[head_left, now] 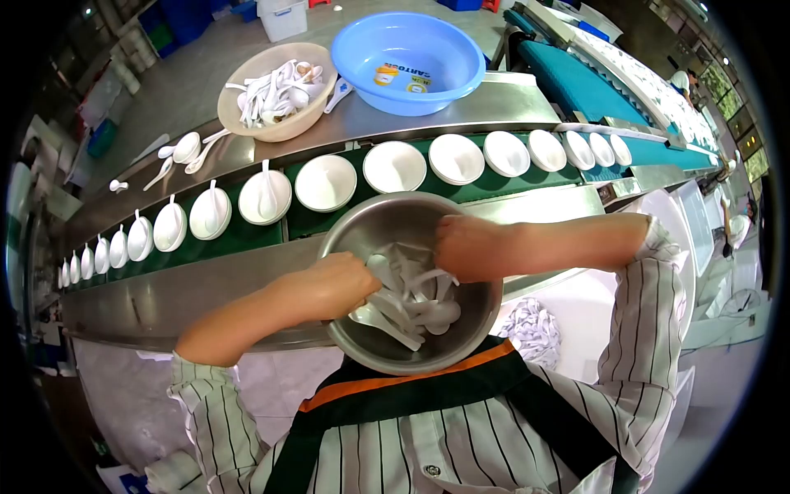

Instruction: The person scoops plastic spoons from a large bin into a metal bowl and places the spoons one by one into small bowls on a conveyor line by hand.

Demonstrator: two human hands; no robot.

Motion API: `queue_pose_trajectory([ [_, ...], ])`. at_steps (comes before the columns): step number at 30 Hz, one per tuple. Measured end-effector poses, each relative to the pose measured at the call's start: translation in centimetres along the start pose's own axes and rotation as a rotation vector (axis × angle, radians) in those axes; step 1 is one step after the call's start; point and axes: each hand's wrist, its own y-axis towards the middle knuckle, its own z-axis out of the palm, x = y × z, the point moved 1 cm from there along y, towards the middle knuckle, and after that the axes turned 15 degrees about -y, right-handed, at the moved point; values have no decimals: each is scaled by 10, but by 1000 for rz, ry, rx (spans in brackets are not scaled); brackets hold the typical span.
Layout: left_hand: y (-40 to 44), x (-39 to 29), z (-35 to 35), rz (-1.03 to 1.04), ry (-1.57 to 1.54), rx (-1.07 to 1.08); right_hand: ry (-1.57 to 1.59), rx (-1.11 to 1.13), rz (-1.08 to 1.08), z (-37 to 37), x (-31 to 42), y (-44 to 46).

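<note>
A steel bowl (481,325) in front of my body holds several white soup spoons (444,313), piled loosely. My left hand (346,284) reaches over the bowl's left rim, fingers curled closed around spoons, which stick out beneath it. From the right, my right hand (473,249) dips into the bowl, its fingers pinched on a spoon near the pile's top; the fingertips are partly hidden. Beyond the bowl, a row of white bowls (326,183) stands on the green conveyor belt (247,237). Those toward the left have a spoon in them; those toward the right show none.
Behind the belt, a beige basin (239,123) full of white spoons and a blue basin (461,62) stand on a metal ledge (510,103). Loose spoons and a small bowl (187,148) lie left of them. More wrapped spoons (533,329) sit in a white tub at right.
</note>
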Motion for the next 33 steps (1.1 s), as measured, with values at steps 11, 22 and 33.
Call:
queue_pose_trajectory([
  [11, -19, 60, -83, -63, -737, -657, 940, -201, 930, 90, -156, 65],
  [22, -55, 223, -51, -645, 347, -689, 857, -265, 1136, 101, -155, 88],
  [33, 5, 219, -62, -375, -500, -1048, 1006, -492, 1248, 145, -168, 69],
])
